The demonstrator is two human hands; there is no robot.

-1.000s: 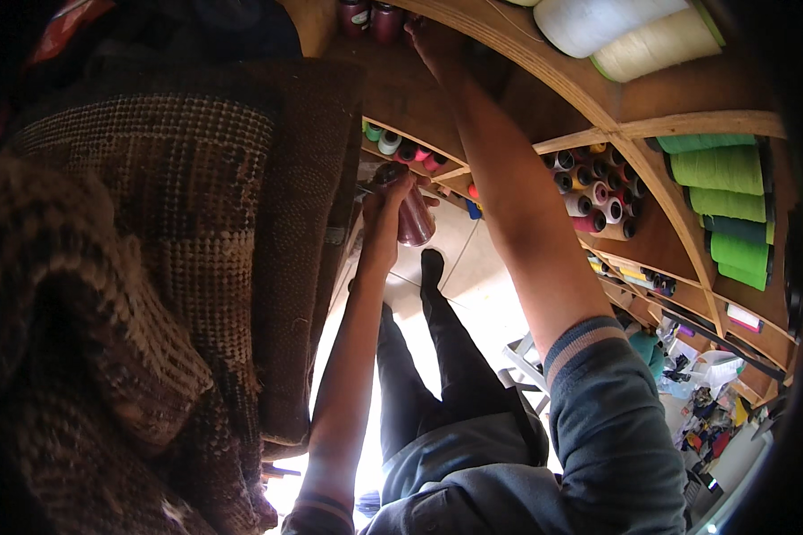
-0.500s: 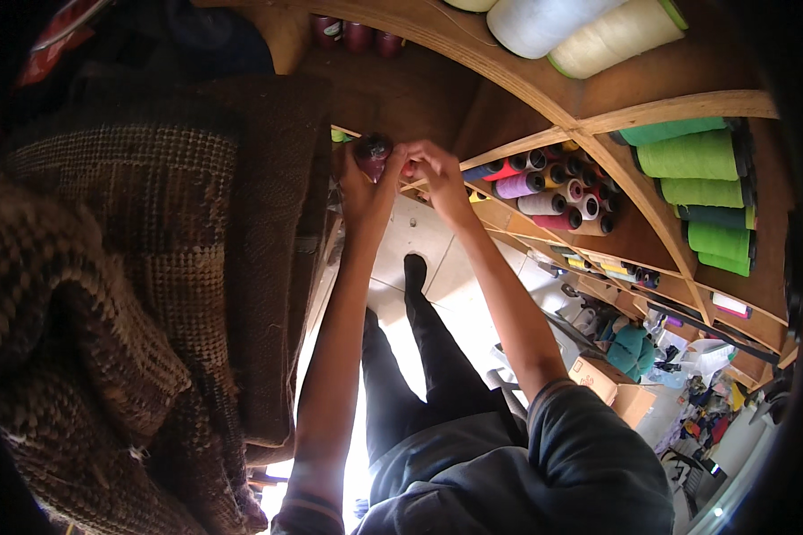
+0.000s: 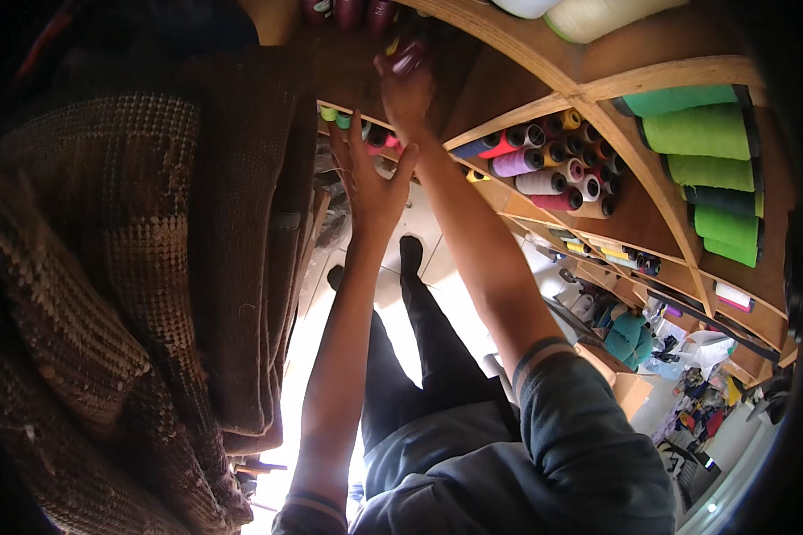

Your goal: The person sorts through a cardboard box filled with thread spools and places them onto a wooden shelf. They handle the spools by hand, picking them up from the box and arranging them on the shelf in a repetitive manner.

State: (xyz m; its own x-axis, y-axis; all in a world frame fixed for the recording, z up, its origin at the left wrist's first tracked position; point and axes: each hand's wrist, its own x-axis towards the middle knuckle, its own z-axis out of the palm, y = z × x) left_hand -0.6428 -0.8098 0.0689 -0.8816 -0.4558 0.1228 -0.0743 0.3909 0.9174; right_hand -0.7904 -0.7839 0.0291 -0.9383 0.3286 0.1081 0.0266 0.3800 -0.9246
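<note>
A dark red thread spool point(image 3: 409, 59) is gripped in my right hand point(image 3: 408, 96), raised inside the upper wooden compartment. Beyond it, at the top of the view, several similar dark red spools point(image 3: 349, 12) stand in the same compartment. My left hand point(image 3: 373, 189) holds nothing; its fingers are spread, and it is lower than the right hand, close to the right wrist. Behind its fingers, green spools point(image 3: 343, 119) and red ones point(image 3: 377, 138) sit in the compartment below.
Wooden shelving point(image 3: 589, 90) curves across the right, holding mixed-colour spools point(image 3: 553, 169), green spools point(image 3: 696, 134) and large white cones point(image 3: 589, 18). Brown woven blankets point(image 3: 152, 267) hang at the left. A cardboard box point(image 3: 632, 392) and cluttered items lie at the lower right.
The dark red spool has passed from my left hand to my right, which has moved up and away into the compartment. My left hand has opened, fingers spread.
</note>
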